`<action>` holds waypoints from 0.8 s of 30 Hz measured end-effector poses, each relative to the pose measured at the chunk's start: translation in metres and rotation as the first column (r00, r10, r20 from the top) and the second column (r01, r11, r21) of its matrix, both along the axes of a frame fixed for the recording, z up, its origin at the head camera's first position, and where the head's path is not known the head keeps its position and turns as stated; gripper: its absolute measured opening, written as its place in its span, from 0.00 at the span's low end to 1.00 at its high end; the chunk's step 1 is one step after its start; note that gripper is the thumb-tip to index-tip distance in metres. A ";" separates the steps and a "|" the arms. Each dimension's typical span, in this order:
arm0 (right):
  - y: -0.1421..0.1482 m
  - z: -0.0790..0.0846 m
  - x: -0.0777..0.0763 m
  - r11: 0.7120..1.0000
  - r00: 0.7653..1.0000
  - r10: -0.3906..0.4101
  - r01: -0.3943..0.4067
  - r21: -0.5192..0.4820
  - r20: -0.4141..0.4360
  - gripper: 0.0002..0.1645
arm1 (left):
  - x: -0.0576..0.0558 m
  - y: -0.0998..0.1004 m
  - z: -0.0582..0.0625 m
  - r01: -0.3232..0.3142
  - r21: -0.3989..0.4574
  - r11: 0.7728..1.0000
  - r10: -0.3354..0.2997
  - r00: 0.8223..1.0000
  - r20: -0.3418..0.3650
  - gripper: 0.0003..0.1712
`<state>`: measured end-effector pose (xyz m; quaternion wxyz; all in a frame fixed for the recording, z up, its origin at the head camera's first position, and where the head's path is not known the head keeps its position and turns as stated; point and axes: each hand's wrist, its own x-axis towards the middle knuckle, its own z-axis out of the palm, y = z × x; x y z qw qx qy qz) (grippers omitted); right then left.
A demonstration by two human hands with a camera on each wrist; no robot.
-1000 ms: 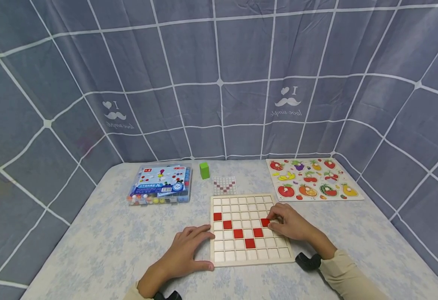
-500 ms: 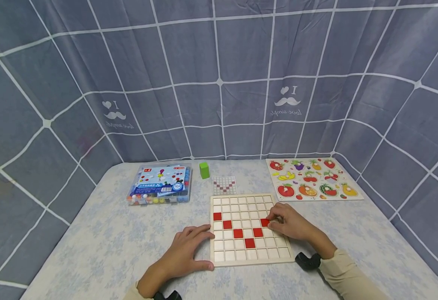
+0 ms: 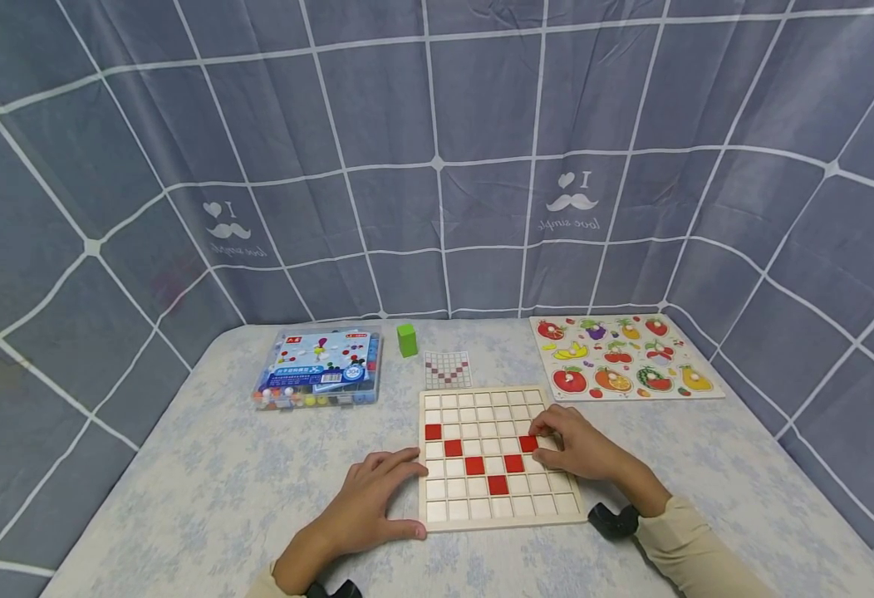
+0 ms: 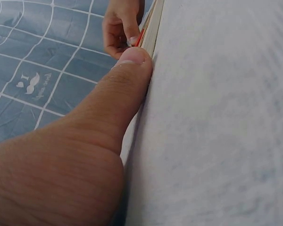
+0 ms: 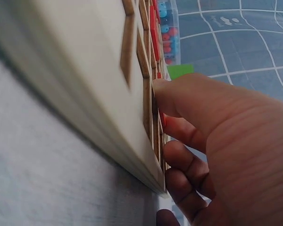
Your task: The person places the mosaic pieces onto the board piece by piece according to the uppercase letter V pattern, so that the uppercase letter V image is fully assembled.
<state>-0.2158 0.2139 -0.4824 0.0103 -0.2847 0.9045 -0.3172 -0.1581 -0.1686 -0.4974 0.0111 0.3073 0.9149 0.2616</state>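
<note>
A square wooden grid board (image 3: 500, 526) with white cells lies in front of me in the head view. Several red square tiles (image 3: 474, 466) sit in its cells in a V shape. With curled fingers, my right hand (image 3: 582, 444) pinches the red tile (image 3: 528, 443) at the V's upper right end, thumb and index finger at its right side. In the right wrist view, thumb and index finger close in around that tile. My left hand (image 3: 365, 502) rests along the board's left edge, fingers extended, with the thumb at the near corner.
A small pattern card (image 3: 448, 370) with a V lies behind the board, next to a green block (image 3: 407, 340). At back left stands a clear plastic case (image 3: 317, 368) of coloured balls. A fruit puzzle board (image 3: 624, 357) lies back right. A grid-patterned curtain (image 3: 482, 208) surrounds the table.
The right fingertips have drawn back slightly, so more of the red tile shows. The left hand and the board have stayed in place.
</note>
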 end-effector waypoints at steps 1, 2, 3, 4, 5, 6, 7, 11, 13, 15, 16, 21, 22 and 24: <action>0.000 0.000 0.000 1.000 1.000 0.000 0.000 0.000 0.003 0.14 | 0.000 0.000 0.000 -0.001 0.001 1.000 0.001 1.000 0.001 0.42; 0.000 0.000 0.000 1.000 1.000 0.000 0.000 -0.002 0.005 0.14 | 0.000 0.000 0.000 0.000 0.001 1.000 0.000 1.000 0.000 0.42; 0.000 0.000 0.000 1.000 1.000 0.001 -0.001 -0.003 0.006 0.15 | 0.000 0.000 0.000 0.000 0.000 1.000 0.000 1.000 0.000 0.42; 0.000 0.000 0.000 1.000 1.000 0.003 -0.003 -0.003 0.006 0.15 | 0.000 -0.001 0.000 -0.001 -0.002 1.000 0.001 1.000 -0.001 0.42; 0.000 0.000 0.000 1.000 1.000 0.005 -0.005 -0.002 0.007 0.16 | 0.000 -0.001 0.000 -0.002 -0.003 1.000 0.002 1.000 -0.002 0.42; 0.000 0.001 0.000 1.000 1.000 0.007 -0.007 0.000 0.008 0.16 | 0.000 -0.001 0.000 -0.003 -0.005 1.000 0.003 1.000 -0.003 0.42; 0.001 0.001 0.000 1.000 1.000 0.010 -0.010 0.001 0.011 0.16 | 0.000 -0.001 0.000 -0.002 -0.005 1.000 0.002 1.000 -0.004 0.42; 0.005 0.006 0.000 0.999 0.998 0.032 -0.031 -0.019 0.056 0.18 | 0.000 -0.001 0.000 0.001 0.002 1.000 -0.001 1.000 -0.005 0.42; 0.009 0.009 0.001 0.998 0.994 0.044 -0.039 -0.048 0.096 0.19 | -0.001 0.000 0.000 0.003 0.007 1.000 -0.003 1.000 -0.007 0.42; 0.014 0.012 0.000 0.996 0.991 0.052 -0.041 -0.083 0.126 0.20 | -0.001 0.001 -0.001 0.002 0.006 1.000 -0.002 1.000 -0.014 0.42; 0.018 0.013 0.001 0.995 0.990 0.052 -0.040 -0.096 0.134 0.20 | -0.001 0.001 -0.001 0.002 0.005 1.000 -0.002 1.000 -0.018 0.42; 0.039 0.018 0.003 0.996 0.996 0.007 0.001 -0.090 0.092 0.18 | -0.001 0.001 -0.001 -0.002 0.000 1.000 0.002 1.000 -0.017 0.42; 0.044 0.019 0.003 0.997 0.997 -0.007 0.013 -0.077 0.075 0.18 | -0.001 0.001 -0.001 -0.002 -0.001 1.000 0.002 1.000 -0.013 0.42; 0.054 0.020 0.005 0.998 0.999 -0.034 0.036 -0.051 0.035 0.18 | -0.001 0.000 0.000 -0.002 -0.004 1.000 0.002 1.000 -0.007 0.43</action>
